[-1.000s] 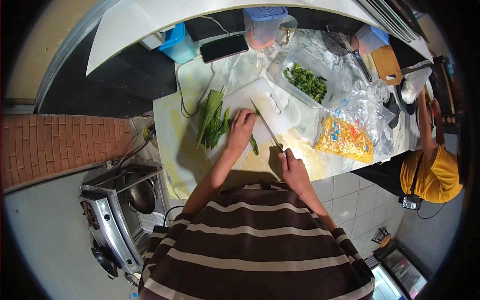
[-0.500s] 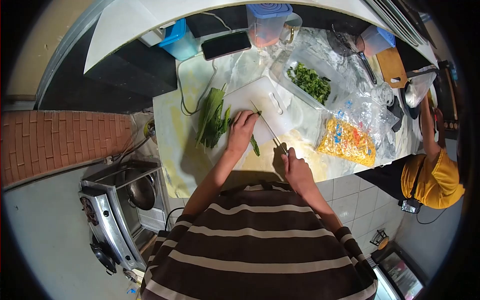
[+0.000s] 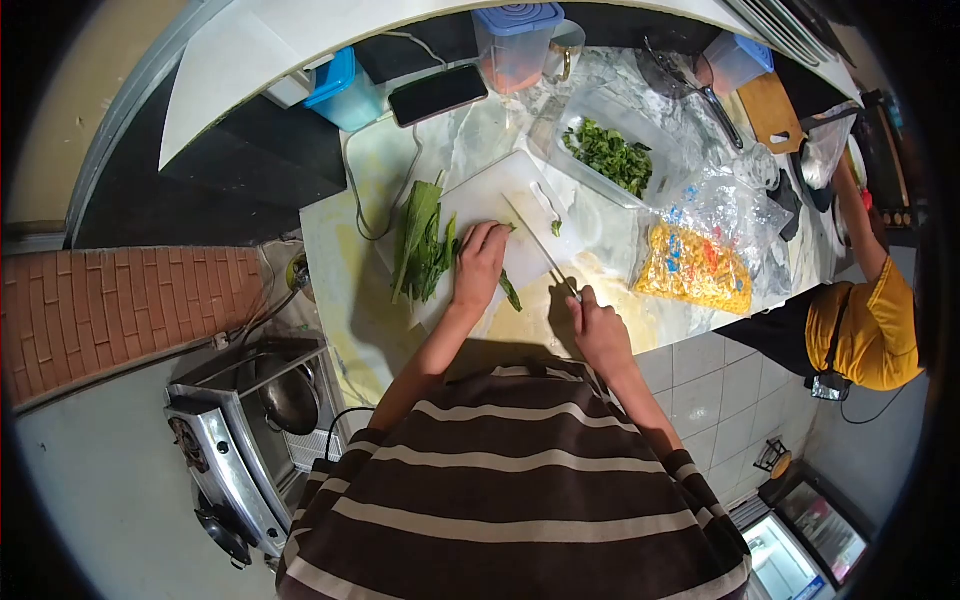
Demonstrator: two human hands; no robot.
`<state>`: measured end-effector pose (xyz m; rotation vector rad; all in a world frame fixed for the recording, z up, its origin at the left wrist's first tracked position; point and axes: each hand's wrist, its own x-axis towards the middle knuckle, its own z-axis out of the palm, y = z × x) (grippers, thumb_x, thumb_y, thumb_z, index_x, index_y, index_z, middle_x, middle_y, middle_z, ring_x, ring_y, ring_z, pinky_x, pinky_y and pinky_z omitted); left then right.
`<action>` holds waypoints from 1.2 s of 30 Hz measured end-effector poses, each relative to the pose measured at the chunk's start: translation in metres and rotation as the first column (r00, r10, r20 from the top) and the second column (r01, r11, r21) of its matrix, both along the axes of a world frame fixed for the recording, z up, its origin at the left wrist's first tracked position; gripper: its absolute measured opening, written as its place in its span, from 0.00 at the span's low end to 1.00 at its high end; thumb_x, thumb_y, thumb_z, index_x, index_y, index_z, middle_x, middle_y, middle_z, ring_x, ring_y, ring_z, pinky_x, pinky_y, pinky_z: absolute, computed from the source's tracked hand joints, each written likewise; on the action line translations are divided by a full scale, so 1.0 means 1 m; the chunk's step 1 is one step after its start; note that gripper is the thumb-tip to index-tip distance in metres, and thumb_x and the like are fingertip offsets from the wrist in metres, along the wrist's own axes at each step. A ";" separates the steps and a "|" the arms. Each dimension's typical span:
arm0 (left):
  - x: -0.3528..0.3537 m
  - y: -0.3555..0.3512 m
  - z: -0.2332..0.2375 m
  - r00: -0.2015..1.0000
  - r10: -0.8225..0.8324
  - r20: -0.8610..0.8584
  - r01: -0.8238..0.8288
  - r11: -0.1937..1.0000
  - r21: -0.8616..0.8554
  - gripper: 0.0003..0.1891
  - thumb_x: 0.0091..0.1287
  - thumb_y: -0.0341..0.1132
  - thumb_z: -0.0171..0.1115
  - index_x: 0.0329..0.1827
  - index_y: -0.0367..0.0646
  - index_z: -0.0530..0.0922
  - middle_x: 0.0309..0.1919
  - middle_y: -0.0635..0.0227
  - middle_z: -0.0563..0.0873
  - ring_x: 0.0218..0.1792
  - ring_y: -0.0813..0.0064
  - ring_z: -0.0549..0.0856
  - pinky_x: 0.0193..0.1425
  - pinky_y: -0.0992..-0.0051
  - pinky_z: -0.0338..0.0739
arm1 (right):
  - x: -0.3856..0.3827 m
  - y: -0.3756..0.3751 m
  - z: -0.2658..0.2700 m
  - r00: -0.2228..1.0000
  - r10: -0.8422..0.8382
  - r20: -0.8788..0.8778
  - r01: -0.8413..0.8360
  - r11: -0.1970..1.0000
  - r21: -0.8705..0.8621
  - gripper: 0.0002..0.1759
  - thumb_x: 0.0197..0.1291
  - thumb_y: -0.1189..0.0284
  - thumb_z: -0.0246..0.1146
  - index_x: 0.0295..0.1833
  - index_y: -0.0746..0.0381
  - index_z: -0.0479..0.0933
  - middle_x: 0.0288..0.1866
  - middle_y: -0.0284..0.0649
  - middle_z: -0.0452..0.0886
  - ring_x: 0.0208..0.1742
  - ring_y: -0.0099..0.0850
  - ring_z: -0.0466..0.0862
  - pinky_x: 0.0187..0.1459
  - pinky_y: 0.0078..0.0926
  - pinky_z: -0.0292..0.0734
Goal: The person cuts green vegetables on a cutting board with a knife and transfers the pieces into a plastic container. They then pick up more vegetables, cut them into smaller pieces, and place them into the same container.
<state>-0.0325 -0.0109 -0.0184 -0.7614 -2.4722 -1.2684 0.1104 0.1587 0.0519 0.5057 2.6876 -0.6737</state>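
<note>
My left hand (image 3: 482,262) is closed on a small bunch of green leaves on the white cutting board (image 3: 500,185); a green tip shows past its fingers. In my right hand (image 3: 600,328) is the handle of a knife (image 3: 535,235), its blade lying across the board just right of the leaves. A cut green piece (image 3: 556,228) rests near the board's handle slot. Long leafy greens (image 3: 420,240) lie on the left side of the board, and one leaf (image 3: 511,292) sticks out below my left hand.
Behind the board's right side stands a clear container (image 3: 645,200) of chopped greens. A bag of yellow pieces (image 3: 695,270) lies at the right. A phone (image 3: 438,95) and lidded tubs (image 3: 345,92) are at the back. Another person (image 3: 865,335) stands at the far right, one arm stretched forward.
The view has shifted slightly. A small cut green piece now lies on the board right of the knife, where none showed before. Both hands keep their grips.
</note>
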 end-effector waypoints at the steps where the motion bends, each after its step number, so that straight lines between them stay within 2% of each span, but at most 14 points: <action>1: -0.001 0.001 0.000 1.000 0.012 0.004 -0.012 1.000 0.015 0.07 0.64 0.21 0.63 0.45 0.35 0.82 0.41 0.56 0.84 0.42 0.53 0.83 0.45 0.62 0.79 | 0.002 0.001 0.001 1.000 -0.007 -0.001 0.007 1.000 0.001 0.20 0.76 0.55 0.49 0.51 0.64 0.68 0.24 0.60 0.81 0.28 0.61 0.83 0.30 0.55 0.80; 5: 0.004 0.001 -0.002 0.999 -0.009 0.053 0.009 1.000 -0.002 0.07 0.65 0.22 0.63 0.45 0.35 0.81 0.41 0.55 0.84 0.42 0.53 0.83 0.46 0.62 0.79 | 0.016 0.002 0.003 0.993 -0.093 -0.074 0.086 0.991 -0.103 0.19 0.76 0.57 0.50 0.49 0.65 0.69 0.22 0.61 0.79 0.27 0.63 0.81 0.29 0.57 0.77; 9: 0.001 -0.001 -0.004 0.997 -0.072 -0.041 0.072 0.997 0.005 0.06 0.65 0.22 0.63 0.44 0.36 0.81 0.41 0.56 0.84 0.43 0.53 0.83 0.46 0.63 0.79 | 0.019 -0.005 -0.002 0.985 -0.130 -0.115 0.102 0.970 -0.218 0.18 0.75 0.59 0.52 0.48 0.65 0.70 0.22 0.61 0.79 0.28 0.64 0.81 0.30 0.58 0.76; 11: 0.005 -0.001 -0.004 0.995 -0.080 -0.057 0.080 0.997 0.009 0.06 0.65 0.23 0.64 0.44 0.36 0.82 0.41 0.57 0.84 0.42 0.54 0.83 0.46 0.63 0.79 | 0.019 -0.010 -0.004 0.987 -0.127 -0.103 0.102 0.972 -0.213 0.18 0.75 0.58 0.52 0.48 0.65 0.70 0.22 0.61 0.79 0.28 0.63 0.81 0.30 0.58 0.76; 13: 0.009 0.001 0.000 0.995 -0.058 0.085 0.051 0.995 0.085 0.06 0.64 0.22 0.64 0.43 0.37 0.83 0.40 0.59 0.83 0.42 0.55 0.82 0.46 0.62 0.78 | 0.020 -0.013 -0.006 0.988 -0.127 -0.090 0.106 0.972 -0.208 0.19 0.75 0.58 0.52 0.49 0.65 0.70 0.22 0.61 0.79 0.28 0.63 0.81 0.30 0.58 0.77; 14: 0.008 -0.001 0.002 0.995 -0.061 0.083 0.054 0.995 0.085 0.06 0.64 0.22 0.64 0.43 0.37 0.83 0.40 0.59 0.83 0.42 0.55 0.82 0.46 0.62 0.78 | 0.019 -0.014 -0.007 0.988 -0.117 -0.096 0.096 0.974 -0.203 0.19 0.75 0.58 0.52 0.49 0.65 0.70 0.22 0.61 0.79 0.28 0.63 0.81 0.31 0.58 0.77; 16: 0.004 -0.003 0.006 0.995 -0.039 -0.088 0.032 0.997 -0.073 0.06 0.63 0.22 0.65 0.41 0.37 0.83 0.39 0.59 0.83 0.41 0.55 0.81 0.46 0.62 0.77 | 0.019 -0.016 -0.009 0.988 -0.110 -0.106 0.088 0.976 -0.197 0.19 0.75 0.58 0.52 0.50 0.65 0.70 0.22 0.60 0.79 0.29 0.62 0.81 0.31 0.57 0.77; 20: 0.002 -0.003 -0.001 0.997 -0.045 -0.070 0.043 0.999 -0.034 0.06 0.62 0.22 0.65 0.41 0.37 0.81 0.39 0.59 0.83 0.41 0.55 0.80 0.46 0.61 0.76 | 0.022 -0.020 -0.008 0.991 -0.115 -0.070 0.098 0.972 -0.213 0.20 0.75 0.57 0.52 0.51 0.65 0.70 0.24 0.60 0.80 0.29 0.62 0.82 0.32 0.57 0.78; 23: 0.001 -0.002 -0.006 1.000 -0.024 0.005 0.024 1.000 0.008 0.09 0.63 0.22 0.66 0.45 0.38 0.79 0.38 0.60 0.84 0.41 0.55 0.81 0.47 0.61 0.76 | 0.026 -0.024 -0.010 0.991 -0.122 -0.051 0.110 0.975 -0.194 0.20 0.75 0.57 0.51 0.52 0.65 0.71 0.25 0.61 0.81 0.30 0.62 0.82 0.32 0.56 0.79; 25: 0.003 -0.002 -0.006 0.987 -0.014 0.161 -0.003 0.994 0.108 0.12 0.64 0.22 0.65 0.49 0.38 0.76 0.37 0.60 0.85 0.42 0.56 0.82 0.47 0.62 0.76 | 0.025 -0.025 -0.010 0.990 -0.128 -0.060 0.116 0.978 -0.173 0.20 0.75 0.57 0.51 0.52 0.65 0.71 0.25 0.61 0.81 0.30 0.62 0.82 0.32 0.56 0.79; 27: 0.003 -0.003 -0.006 0.990 -0.021 0.139 0.007 0.995 0.102 0.12 0.64 0.22 0.65 0.49 0.38 0.76 0.36 0.60 0.85 0.42 0.57 0.82 0.47 0.62 0.77 | 0.024 -0.026 -0.008 0.995 -0.104 -0.007 0.101 0.979 -0.178 0.20 0.75 0.57 0.51 0.52 0.65 0.70 0.26 0.62 0.81 0.31 0.63 0.82 0.32 0.57 0.79; 31: 0.003 -0.003 -0.009 0.997 -0.022 0.075 0.020 1.000 0.022 0.13 0.64 0.21 0.65 0.50 0.39 0.76 0.36 0.61 0.85 0.41 0.58 0.82 0.46 0.63 0.77 | 0.021 -0.030 -0.008 0.994 -0.092 -0.055 0.082 0.983 -0.163 0.17 0.75 0.60 0.52 0.48 0.66 0.68 0.22 0.63 0.79 0.28 0.65 0.81 0.29 0.58 0.76; 33: 0.004 -0.004 -0.009 0.999 -0.015 0.036 0.016 1.000 -0.004 0.13 0.64 0.21 0.65 0.51 0.39 0.77 0.35 0.62 0.85 0.41 0.59 0.82 0.46 0.63 0.77 | 0.019 -0.029 -0.004 0.999 -0.050 0.021 0.052 0.990 -0.130 0.20 0.76 0.58 0.50 0.50 0.66 0.67 0.28 0.64 0.81 0.32 0.63 0.83 0.33 0.56 0.80; 36: 0.001 -0.003 -0.008 0.998 -0.034 0.049 0.034 0.999 0.005 0.13 0.64 0.22 0.65 0.50 0.40 0.77 0.36 0.62 0.84 0.41 0.59 0.82 0.45 0.63 0.77 | 0.010 -0.030 0.000 0.999 -0.049 0.011 0.050 0.996 -0.081 0.20 0.76 0.57 0.49 0.48 0.66 0.68 0.28 0.63 0.81 0.32 0.63 0.84 0.33 0.56 0.80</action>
